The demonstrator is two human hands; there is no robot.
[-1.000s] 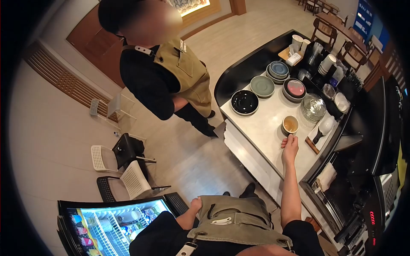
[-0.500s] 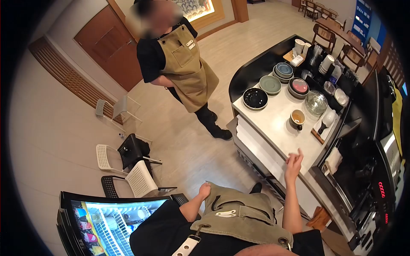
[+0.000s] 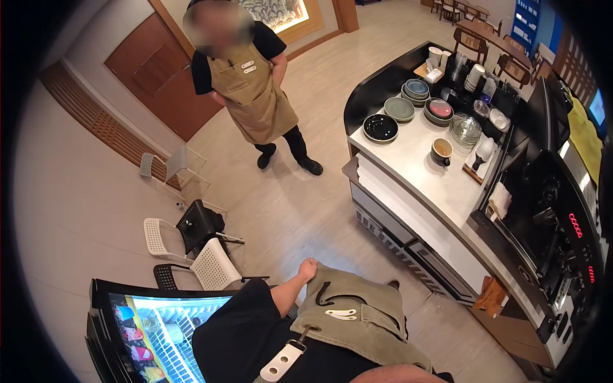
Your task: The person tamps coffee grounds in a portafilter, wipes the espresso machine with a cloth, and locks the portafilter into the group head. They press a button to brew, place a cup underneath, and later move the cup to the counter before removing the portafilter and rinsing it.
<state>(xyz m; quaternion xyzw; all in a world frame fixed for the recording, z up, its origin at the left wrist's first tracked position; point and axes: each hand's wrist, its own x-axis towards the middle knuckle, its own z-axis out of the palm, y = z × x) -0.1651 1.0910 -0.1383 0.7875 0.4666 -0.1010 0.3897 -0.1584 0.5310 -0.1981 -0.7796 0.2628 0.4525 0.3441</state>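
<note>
My left hand (image 3: 308, 269) is closed at the upper left edge of my olive apron (image 3: 351, 313), its fingers wrapped on the cloth. My right hand does not show. On the counter (image 3: 408, 159) to the right stands a cup (image 3: 441, 150) with brown liquid in it. Behind the cup are a black plate (image 3: 380, 127), a green plate (image 3: 399, 109), stacked blue dishes (image 3: 416, 88), a stack with a red-topped dish (image 3: 439, 109) and stacked glass dishes (image 3: 465, 131).
A co-worker in a tan apron (image 3: 254, 89) stands on the floor ahead. Chairs (image 3: 214, 265) line the left wall. A lit display fridge (image 3: 169, 338) is at lower left. A black machine with red digits (image 3: 575, 225) stands on the right.
My right hand, earlier raised with spread fingers near the counter's front edge, has left the view. The co-worker stands further left and more upright. My view has shifted slightly.
</note>
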